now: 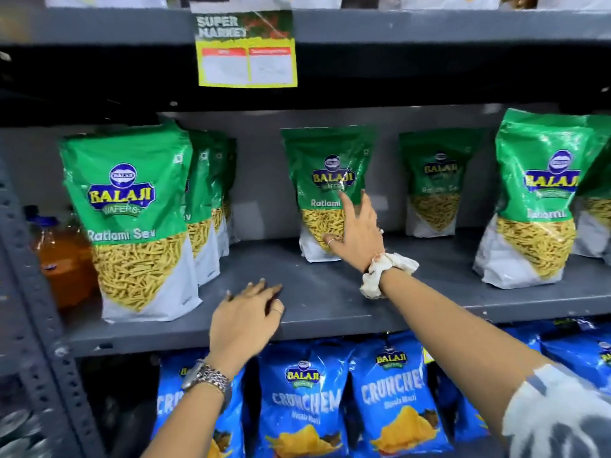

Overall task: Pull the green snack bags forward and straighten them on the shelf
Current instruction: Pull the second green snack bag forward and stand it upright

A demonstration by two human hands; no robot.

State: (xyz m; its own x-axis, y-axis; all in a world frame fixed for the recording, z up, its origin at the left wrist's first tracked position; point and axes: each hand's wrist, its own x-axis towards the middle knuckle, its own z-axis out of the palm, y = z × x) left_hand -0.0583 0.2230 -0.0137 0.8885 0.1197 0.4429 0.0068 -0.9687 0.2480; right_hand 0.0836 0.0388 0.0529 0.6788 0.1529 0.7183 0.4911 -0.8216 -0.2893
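At the far left, orange bottles (pixel 64 259) stand behind the front green bag (pixel 135 223), which sits upright near the grey shelf's (pixel 307 305) edge with more green bags (pixel 211 200) lined up behind it. My left hand (pixel 246 320) lies over the bare shelf front, fingers loosely spread and holding nothing (a watch (pixel 206 378) on that wrist). My right hand (pixel 355 238) reaches deeper, fingers fanned wide against the middle green bag (pixel 325 180), not closed on it. Further right, another bag (pixel 433 186) stands far back, and the rightmost bag (pixel 534 200) stands nearer the front. Blue snack bags (pixel 304 401) fill the shelf below.
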